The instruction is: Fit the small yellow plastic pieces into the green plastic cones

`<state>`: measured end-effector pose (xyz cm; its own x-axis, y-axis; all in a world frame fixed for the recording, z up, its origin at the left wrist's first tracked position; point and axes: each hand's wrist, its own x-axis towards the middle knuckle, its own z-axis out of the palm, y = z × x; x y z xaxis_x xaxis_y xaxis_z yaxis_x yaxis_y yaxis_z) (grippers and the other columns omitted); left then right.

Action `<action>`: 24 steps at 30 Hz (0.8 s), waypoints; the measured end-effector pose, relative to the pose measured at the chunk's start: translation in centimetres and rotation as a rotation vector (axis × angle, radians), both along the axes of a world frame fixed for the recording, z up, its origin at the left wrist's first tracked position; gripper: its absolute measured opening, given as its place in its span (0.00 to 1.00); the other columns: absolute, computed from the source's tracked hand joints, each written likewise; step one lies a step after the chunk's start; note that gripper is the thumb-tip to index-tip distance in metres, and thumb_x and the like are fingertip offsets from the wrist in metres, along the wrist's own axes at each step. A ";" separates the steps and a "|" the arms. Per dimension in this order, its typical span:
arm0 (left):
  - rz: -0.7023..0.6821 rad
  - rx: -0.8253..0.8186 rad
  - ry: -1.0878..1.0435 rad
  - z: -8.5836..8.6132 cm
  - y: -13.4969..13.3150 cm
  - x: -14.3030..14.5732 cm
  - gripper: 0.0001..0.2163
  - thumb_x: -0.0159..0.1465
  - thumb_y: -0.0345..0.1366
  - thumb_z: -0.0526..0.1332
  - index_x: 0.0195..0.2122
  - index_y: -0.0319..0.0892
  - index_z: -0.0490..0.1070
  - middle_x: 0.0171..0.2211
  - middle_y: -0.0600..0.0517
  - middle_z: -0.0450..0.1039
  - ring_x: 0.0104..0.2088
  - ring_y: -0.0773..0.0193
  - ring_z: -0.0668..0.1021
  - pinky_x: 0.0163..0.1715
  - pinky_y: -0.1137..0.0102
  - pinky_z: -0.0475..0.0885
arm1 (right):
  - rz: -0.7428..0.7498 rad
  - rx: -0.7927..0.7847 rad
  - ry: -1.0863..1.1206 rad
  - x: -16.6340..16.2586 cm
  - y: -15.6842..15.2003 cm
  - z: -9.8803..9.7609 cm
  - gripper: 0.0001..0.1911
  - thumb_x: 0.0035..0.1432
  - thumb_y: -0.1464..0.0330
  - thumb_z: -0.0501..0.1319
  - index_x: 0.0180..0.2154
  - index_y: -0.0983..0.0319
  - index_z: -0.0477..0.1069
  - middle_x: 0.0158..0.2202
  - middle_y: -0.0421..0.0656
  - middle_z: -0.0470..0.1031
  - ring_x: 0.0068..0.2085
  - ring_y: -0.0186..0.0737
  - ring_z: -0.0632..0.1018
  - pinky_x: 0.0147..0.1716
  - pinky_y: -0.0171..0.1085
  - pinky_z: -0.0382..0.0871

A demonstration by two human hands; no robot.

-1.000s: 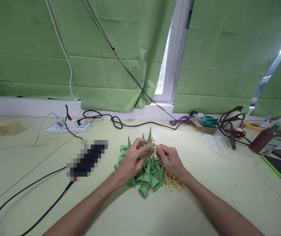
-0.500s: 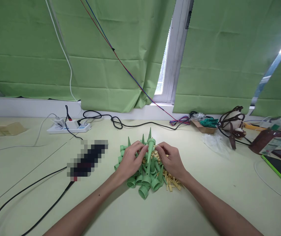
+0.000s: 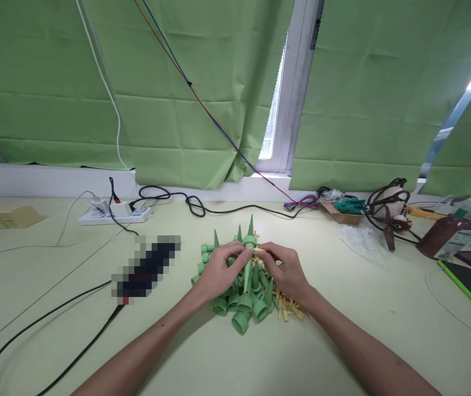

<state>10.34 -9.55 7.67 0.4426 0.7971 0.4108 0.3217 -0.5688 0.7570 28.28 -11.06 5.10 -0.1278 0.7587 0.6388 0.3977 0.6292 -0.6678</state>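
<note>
My left hand (image 3: 224,268) is closed in a pinch on a green plastic watering spike (image 3: 247,275) over the middle of a heap. Part of the spike is behind my thumb. Close beside it, my right hand (image 3: 285,268) pinches a small yellow plastic piece (image 3: 259,251) whose tip points at the spike. Whether the two touch, I cannot tell. Below and around both hands lie several more green spikes (image 3: 240,322), with pointed ends and round hollow caps. A pile of small yellow pieces (image 3: 289,308) spreads under my right hand, which partly hides it.
On the left, a pixelated dark object (image 3: 148,269) lies with black cables, and a white power strip (image 3: 115,215) sits behind it. To the right are a brown bottle (image 3: 448,237), a green-edged phone (image 3: 470,286), a clear plastic bag (image 3: 361,239) and a small cardboard box (image 3: 345,216).
The spike in my left hand has lowered slightly and my thumb now lies across it. My right hand has come a little nearer the spike, and the yellow piece now shows at its fingertips.
</note>
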 end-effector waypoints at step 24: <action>-0.043 0.199 0.027 -0.2 0.0 -0.3 0.11 0.68 0.38 0.56 0.29 0.41 0.65 0.31 0.52 0.63 0.32 0.65 0.68 0.33 0.72 0.64 | 0.044 -0.064 0.028 0.2 0.0 -0.4 0.23 0.69 0.58 0.49 0.23 0.60 0.60 0.19 0.36 0.60 0.21 0.31 0.61 0.23 0.33 0.55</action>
